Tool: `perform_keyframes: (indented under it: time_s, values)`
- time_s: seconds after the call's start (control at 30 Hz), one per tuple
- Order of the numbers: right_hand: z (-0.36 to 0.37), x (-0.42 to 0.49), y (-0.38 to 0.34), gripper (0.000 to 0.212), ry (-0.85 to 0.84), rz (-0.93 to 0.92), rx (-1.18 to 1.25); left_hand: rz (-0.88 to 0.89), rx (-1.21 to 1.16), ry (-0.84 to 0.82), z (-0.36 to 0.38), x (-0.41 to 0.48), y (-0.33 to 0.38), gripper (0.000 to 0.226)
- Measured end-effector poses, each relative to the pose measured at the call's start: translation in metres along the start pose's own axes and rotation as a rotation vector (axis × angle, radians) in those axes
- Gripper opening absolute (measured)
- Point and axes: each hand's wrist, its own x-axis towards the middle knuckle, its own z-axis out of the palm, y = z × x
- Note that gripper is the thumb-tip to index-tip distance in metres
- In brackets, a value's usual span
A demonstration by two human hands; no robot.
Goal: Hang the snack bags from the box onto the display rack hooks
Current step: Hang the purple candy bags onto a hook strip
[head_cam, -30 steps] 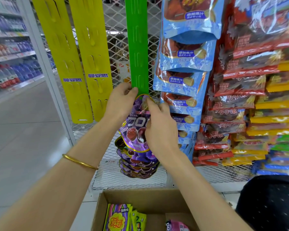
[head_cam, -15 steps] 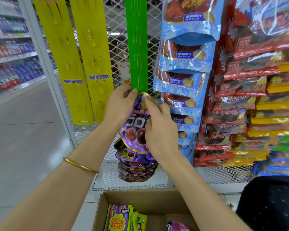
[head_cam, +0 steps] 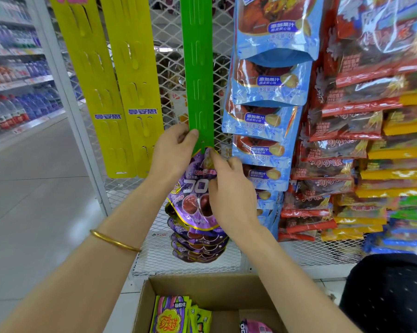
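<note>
A green hanging strip [head_cam: 197,75] hangs down the wire mesh rack. My left hand [head_cam: 172,152] pinches the strip's left edge near its lower part. My right hand [head_cam: 231,195] pinches the top of a purple grape gummy bag [head_cam: 193,195] just under a tab of the strip. Several more purple bags [head_cam: 197,248] hang below it on the same strip. The cardboard box [head_cam: 178,283] sits on the floor below, with green lollipop packs [head_cam: 171,318] and a pink bag [head_cam: 255,327] inside.
Two bare yellow strips [head_cam: 121,92] hang to the left. Blue snack bags [head_cam: 267,92] and red and yellow packs [head_cam: 370,145] fill the rack on the right. A drinks shelf [head_cam: 12,80] lines the aisle at far left. A dark-clothed knee [head_cam: 390,292] is at lower right.
Both hands stay on the strip and the purple bag, with only small shifts; the left thumb now lies a little higher on the strip's edge.
</note>
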Motion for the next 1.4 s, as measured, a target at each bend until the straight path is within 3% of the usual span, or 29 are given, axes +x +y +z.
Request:
perform_keyframes:
  time_s: [0.2,0.33,0.53,0.63,0.73,0.87,1.07,1.2,1.27,1.4]
  values:
    - [0.017,-0.009,0.014,0.08,-0.021,-0.055,-0.007,-0.051,-0.05,-0.1,-0.005,-0.016,-0.013,0.01]
    - [0.027,-0.017,0.024,0.086,0.03,-0.112,0.026,-0.044,-0.049,-0.101,-0.004,-0.021,-0.021,0.023]
    - [0.051,-0.056,0.049,0.082,0.26,-0.199,0.0,0.021,0.093,-0.063,-0.001,-0.04,-0.028,0.048]
    - [0.064,-0.084,0.072,0.083,0.213,-0.213,-0.016,0.149,0.276,0.027,-0.002,-0.065,-0.04,0.054]
    - [0.078,-0.108,0.105,0.07,0.088,-0.185,-0.003,0.225,0.324,0.059,0.003,-0.106,-0.057,0.047]
    - [0.115,-0.136,0.173,0.046,-0.269,0.073,0.06,0.129,0.289,-0.133,0.021,-0.165,-0.091,0.043]
    - [0.175,-0.216,0.264,0.037,-0.745,0.572,0.027,-0.145,0.214,-0.513,0.046,-0.205,-0.131,0.036]
    - [0.227,-0.265,0.32,0.054,-0.774,0.787,0.076,-0.333,0.24,-0.612,0.056,-0.21,-0.145,0.032]
    - [0.261,-0.284,0.356,0.069,-0.71,0.904,0.089,-0.42,0.23,-0.619,0.058,-0.209,-0.152,0.028]
    - [0.26,-0.266,0.337,0.068,-0.606,1.015,-0.017,-0.529,0.221,-0.593,0.059,-0.206,-0.165,0.025]
